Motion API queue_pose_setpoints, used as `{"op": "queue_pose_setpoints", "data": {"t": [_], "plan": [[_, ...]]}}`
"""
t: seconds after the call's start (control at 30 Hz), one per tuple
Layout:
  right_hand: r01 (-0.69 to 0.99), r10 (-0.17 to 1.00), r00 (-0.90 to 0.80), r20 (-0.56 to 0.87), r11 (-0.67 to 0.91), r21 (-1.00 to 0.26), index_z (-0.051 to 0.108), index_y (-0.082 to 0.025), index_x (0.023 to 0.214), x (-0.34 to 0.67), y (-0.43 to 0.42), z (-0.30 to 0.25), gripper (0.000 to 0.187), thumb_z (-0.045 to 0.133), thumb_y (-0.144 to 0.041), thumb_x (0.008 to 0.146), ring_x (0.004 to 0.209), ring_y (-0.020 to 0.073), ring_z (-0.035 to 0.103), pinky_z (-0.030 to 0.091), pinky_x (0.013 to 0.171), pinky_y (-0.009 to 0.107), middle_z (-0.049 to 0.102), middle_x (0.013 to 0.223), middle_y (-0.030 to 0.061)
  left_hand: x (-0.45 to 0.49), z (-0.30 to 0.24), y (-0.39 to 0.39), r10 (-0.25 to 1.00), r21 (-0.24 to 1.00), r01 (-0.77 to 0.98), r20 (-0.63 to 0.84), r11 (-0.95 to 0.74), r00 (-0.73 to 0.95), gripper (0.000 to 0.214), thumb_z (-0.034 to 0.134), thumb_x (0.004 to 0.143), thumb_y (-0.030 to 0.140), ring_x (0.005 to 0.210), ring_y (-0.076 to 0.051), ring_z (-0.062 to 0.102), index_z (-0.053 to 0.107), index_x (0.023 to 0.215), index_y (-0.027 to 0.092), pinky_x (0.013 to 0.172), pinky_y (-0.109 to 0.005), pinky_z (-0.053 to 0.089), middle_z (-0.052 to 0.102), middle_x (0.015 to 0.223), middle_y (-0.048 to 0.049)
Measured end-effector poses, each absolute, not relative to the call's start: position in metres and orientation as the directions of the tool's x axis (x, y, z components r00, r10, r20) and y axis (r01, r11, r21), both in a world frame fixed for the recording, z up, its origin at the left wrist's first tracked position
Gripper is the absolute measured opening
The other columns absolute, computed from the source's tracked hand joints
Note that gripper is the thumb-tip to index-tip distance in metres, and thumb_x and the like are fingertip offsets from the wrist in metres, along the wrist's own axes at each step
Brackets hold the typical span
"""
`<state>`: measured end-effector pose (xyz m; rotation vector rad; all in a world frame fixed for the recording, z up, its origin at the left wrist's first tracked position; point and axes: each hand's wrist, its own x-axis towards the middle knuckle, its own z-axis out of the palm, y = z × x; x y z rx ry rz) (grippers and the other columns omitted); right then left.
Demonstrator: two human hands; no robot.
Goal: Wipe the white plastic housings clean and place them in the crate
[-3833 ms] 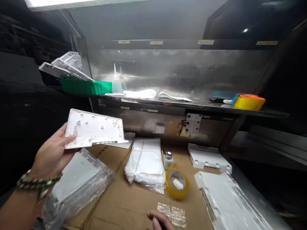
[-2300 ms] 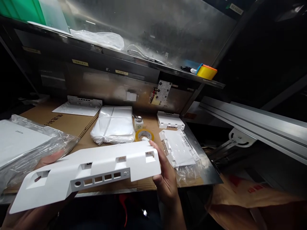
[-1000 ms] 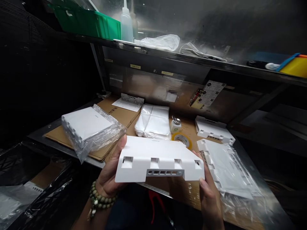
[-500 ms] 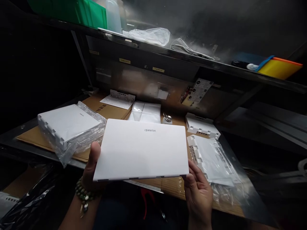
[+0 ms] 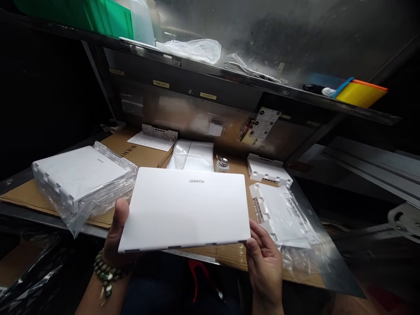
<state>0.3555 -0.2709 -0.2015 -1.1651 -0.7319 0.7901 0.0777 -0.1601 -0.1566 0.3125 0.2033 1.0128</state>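
A white plastic cover with HUAWEI lettering, upside down from my view, is held above the bench's front edge. My left hand grips its left side, thumb up along the edge, with a bead bracelet on the wrist. At the lower right corner my right hand holds it between thumb and fingers. The fingers beneath the cover are hidden. To the left lies a similar white cover, partly in a clear plastic bag. On the right rests a bagged white cover, with another white cover behind it.
Flat cardboard lies on the bench, bearing a white slotted part. Clear bags and a small bottle with a metal top stand beyond the held cover. Overhead, a shelf carries a green bin and a yellow holder.
The whole view has shifted, with the bench and shelf appearing farther left. Both hands keep the same grip on the cover, which looks nearly unchanged in tilt.
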Motion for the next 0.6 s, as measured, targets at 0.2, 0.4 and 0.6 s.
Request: {"op": "queue_pose_setpoints", "data": {"t": [0.2, 0.4, 0.6], "plan": [[-0.145, 0.857, 0.501, 0.121, 0.221, -0.965, 0.074, -0.032, 0.124, 0.353, -0.271, -0.197, 0.037, 0.079, -0.036, 0.087, 0.109, 0.0225, 0.075, 0.061, 0.095, 0.028, 0.079, 0.117, 0.0069, 0.073, -0.173, -0.151, 0.796, 0.37, -0.77, 0.117, 0.52, 0.594, 0.07, 0.042, 0.09, 0.08, 0.151, -0.037, 0.032, 0.07, 0.13, 0.031, 0.124, -0.055, 0.024, 0.061, 0.149, -0.0039], [-0.171, 0.865, 0.49, 0.111, 0.221, -0.96, 0.074, -0.034, 0.122, 0.351, -0.27, -0.197, 0.036, 0.081, -0.036, 0.086, 0.108, 0.0213, 0.075, 0.061, 0.095, 0.027, 0.079, 0.116, 0.0047, 0.061, -0.18, -0.145, 0.747, 0.417, -0.706, 0.091, 0.572, 0.659, 0.057, 0.052, 0.09, 0.073, 0.148, -0.035, 0.039, 0.065, 0.135, 0.041, 0.124, -0.053, 0.027, 0.066, 0.142, 0.0016], [-0.193, 0.866, 0.489, 0.104, 0.224, -0.955, 0.075, -0.033, 0.121, 0.351, -0.27, -0.203, 0.037, 0.082, -0.035, 0.085, 0.107, 0.0221, 0.076, 0.062, 0.093, 0.026, 0.079, 0.117, 0.0058, 0.064, -0.185, -0.151, 0.826, 0.477, -0.742, 0.058, 0.47, 0.561, 0.05, 0.063, 0.086, 0.07, 0.14, -0.036, 0.051, 0.076, 0.12, 0.036, 0.119, -0.049, 0.038, 0.077, 0.124, 0.0002]]}}
